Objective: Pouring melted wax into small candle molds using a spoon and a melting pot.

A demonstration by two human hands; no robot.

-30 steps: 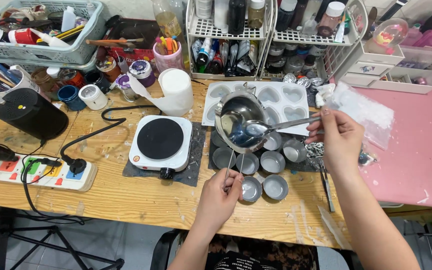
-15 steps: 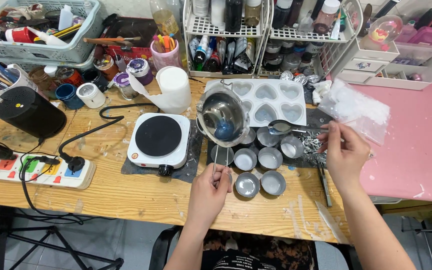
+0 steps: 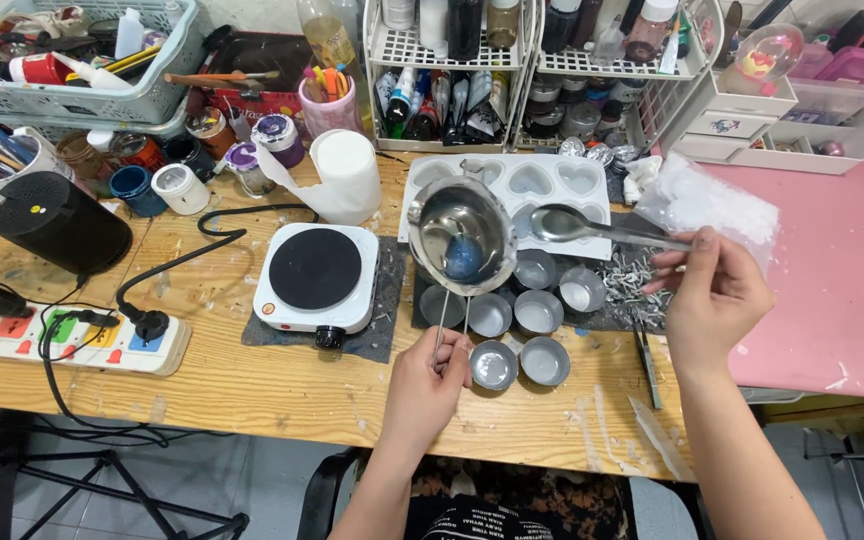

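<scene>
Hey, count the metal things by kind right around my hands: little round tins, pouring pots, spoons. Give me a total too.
Small round tins: 7
Metal pouring pot, held by the left hand: 1
Metal spoon, held by the right hand: 1
Total: 9

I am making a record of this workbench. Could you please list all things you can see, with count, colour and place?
melting pot: one, silver, blue lump inside, held above the small tins
spoon: one, silver, beside the pot
small tins: about seven, silver, on a dark mat
heart mould: one, white, behind the tins
hot plate: one, white and black, table centre
paper roll: one, white, behind the hot plate
power strip: one, white, left edge
left hand: fingers hold the pot handle
right hand: fingers hold the spoon
</scene>
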